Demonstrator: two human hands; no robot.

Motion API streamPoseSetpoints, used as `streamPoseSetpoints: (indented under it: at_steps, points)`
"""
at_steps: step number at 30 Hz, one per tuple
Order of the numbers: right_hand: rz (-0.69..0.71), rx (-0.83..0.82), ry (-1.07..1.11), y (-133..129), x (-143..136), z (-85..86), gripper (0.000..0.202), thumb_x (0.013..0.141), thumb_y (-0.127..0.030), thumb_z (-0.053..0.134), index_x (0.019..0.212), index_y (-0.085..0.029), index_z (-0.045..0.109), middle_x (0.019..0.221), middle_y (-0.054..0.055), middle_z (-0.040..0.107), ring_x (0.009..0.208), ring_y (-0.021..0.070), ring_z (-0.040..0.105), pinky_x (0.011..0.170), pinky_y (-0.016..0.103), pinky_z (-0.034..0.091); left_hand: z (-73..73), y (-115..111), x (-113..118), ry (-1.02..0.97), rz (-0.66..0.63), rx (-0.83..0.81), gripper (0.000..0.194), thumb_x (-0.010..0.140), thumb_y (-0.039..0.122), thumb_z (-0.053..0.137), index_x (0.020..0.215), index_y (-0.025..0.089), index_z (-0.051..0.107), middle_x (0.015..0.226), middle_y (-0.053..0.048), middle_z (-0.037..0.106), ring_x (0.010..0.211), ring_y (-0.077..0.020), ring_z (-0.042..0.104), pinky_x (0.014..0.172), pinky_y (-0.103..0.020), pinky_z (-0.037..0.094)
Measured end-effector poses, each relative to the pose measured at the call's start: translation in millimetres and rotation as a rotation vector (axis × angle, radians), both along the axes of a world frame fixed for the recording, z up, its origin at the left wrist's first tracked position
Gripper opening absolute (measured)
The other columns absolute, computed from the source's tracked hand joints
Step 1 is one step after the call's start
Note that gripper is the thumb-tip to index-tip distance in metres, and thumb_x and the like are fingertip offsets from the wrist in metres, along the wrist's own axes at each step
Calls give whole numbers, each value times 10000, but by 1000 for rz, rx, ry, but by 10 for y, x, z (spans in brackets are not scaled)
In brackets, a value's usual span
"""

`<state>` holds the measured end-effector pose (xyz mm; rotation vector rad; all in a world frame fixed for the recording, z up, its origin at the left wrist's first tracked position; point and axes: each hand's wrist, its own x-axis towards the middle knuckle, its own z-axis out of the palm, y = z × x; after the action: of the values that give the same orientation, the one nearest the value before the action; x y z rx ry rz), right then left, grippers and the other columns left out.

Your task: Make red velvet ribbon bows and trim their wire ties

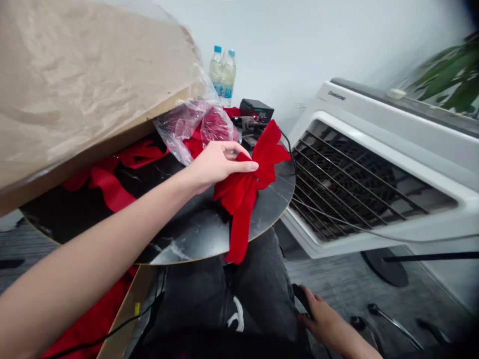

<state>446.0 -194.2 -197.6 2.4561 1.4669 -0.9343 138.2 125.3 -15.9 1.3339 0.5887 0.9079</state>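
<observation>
While flat red ribbon (112, 192) is curling across the round, marbled black table (198, 242) by a crinkled clear bag (179, 124), the left hand (215, 162) is pinching the velvety red bow (241, 199) near its knot, over the table's right side, one tail crossing the rim. Right hand (325, 319) is curling around a black handle (301, 298), lower right.

Velvety matt red cloth bow (243, 192), glossy black marble-look tabletop (194, 234), clear crinkled plastic bag (187, 124)

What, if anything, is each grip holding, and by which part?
The left grip pinches the red bow near its gathered middle. The right grip holds a dark handle-like object; which part cannot be told.
</observation>
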Motion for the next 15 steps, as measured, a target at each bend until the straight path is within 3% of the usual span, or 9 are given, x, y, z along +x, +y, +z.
streamPoseSetpoints:
  at_steps: [2, 4, 7, 10, 13, 15]
  points:
    - [-51, -13, 92, -13, 43, -111, 831, 714, -194, 645, 1521, -70, 487, 1370, 228, 676, 1299, 311, 661, 1116, 369, 485, -35, 34, -1, 3, 27, 24, 278, 671, 214, 947, 834, 127, 739, 823, -79, 801, 770, -199, 765, 769, -343, 625]
    - [-105, -28, 198, 15, 114, -186, 827, 724, -189, 613, 1528, -81, 454, 1319, 184, 713, 1233, 266, 699, 1080, 338, 513, -72, 76, -8, 7, 32, 40, 289, 664, 222, 953, 837, 129, 742, 838, -86, 804, 785, -204, 767, 784, -355, 625]
    - [-211, -75, 305, 49, 171, -333, 565, 834, -241, 522, 1378, -91, 543, 885, 84, 774, 764, 215, 771, 709, 301, 604, -115, 131, -30, 10, 38, 69, 307, 643, 228, 965, 837, 134, 746, 839, -85, 803, 794, -205, 768, 782, -355, 624]
    - [-303, -105, 350, 19, 148, -525, 260, 932, -349, 504, 1020, -140, 631, 522, -49, 549, 410, 148, 592, 429, 226, 444, -131, 157, -53, 17, 65, 78, 285, 648, 203, 959, 830, 135, 750, 822, -77, 801, 778, -189, 765, 758, -321, 619]
    - [-343, -103, 356, -54, 134, -632, 306, 996, -392, 524, 804, -164, 592, 466, -86, 425, 334, 93, 447, 385, 208, 361, -104, 156, -70, 26, 93, 77, 272, 659, 208, 955, 827, 143, 751, 817, -67, 805, 764, -176, 764, 736, -287, 615]
    - [-346, -96, 350, -41, 151, -623, 343, 1036, -403, 543, 848, -128, 626, 576, -54, 539, 434, 82, 513, 467, 209, 454, -66, 152, -76, 45, 128, 65, 274, 661, 236, 959, 820, 149, 754, 798, -61, 804, 747, -172, 761, 712, -265, 608]
